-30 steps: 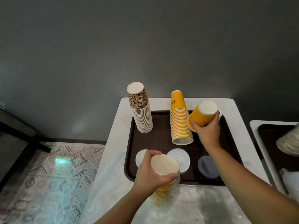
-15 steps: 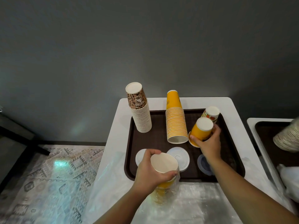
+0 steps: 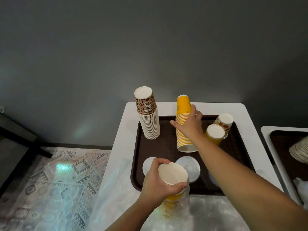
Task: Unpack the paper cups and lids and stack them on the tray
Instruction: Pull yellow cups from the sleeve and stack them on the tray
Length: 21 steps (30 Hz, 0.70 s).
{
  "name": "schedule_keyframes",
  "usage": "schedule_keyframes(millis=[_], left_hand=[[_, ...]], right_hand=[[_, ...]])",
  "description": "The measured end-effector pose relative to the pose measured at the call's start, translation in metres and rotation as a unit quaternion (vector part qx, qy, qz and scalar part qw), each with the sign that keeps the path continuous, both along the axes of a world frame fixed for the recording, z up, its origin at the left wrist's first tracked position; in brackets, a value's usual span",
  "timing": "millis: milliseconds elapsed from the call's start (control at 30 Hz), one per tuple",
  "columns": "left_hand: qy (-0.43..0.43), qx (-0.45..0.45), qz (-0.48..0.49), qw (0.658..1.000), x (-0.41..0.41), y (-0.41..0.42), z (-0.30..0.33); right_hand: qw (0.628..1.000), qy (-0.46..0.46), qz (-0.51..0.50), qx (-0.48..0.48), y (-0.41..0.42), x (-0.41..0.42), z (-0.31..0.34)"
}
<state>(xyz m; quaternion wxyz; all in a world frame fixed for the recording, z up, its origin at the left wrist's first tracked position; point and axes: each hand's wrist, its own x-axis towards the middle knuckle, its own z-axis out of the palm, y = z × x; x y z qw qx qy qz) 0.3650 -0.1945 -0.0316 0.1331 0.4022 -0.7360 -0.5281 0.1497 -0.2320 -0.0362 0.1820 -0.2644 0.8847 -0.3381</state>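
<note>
1. Head view: right hand (image 3: 188,124) wraps the tall yellow cup stack (image 3: 184,127) mid-tray (image 3: 166,147).
2. Left hand (image 3: 160,180) grips bagged yellow cups (image 3: 173,174) at the tray's near edge.
3. Light, crushable, probably tippy; hold low around the sides.

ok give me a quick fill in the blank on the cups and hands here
1. The right hand grips the tall ____ cup stack.
2. The leopard-print stack stands on the brown ____.
3. The left hand holds cups still partly inside a clear plastic ____.

Missing words: yellow; tray; bag
</note>
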Motion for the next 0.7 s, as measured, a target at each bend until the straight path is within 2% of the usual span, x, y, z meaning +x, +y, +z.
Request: schedule_keyframes(millis=[133, 267, 533, 700], left_hand=[[-0.01, 0.005, -0.006, 1.0, 0.0, -0.003, 0.001], [-0.009, 0.008, -0.005, 1.0, 0.0, -0.005, -0.002], [-0.01, 0.014, -0.002, 1.0, 0.001, -0.008, -0.002], [-0.004, 0.01, 0.003, 1.0, 0.002, -0.008, -0.003]], right_hand=[[0.994, -0.041, 0.006, 0.101, -0.016, -0.019, -0.017], [0.989, -0.059, 0.026, 0.133, -0.019, -0.028, -0.025], [0.994, -0.095, -0.004, 0.052, -0.02, -0.032, -0.031], [0.99, -0.135, -0.033, -0.036, -0.022, -0.035, -0.015]])
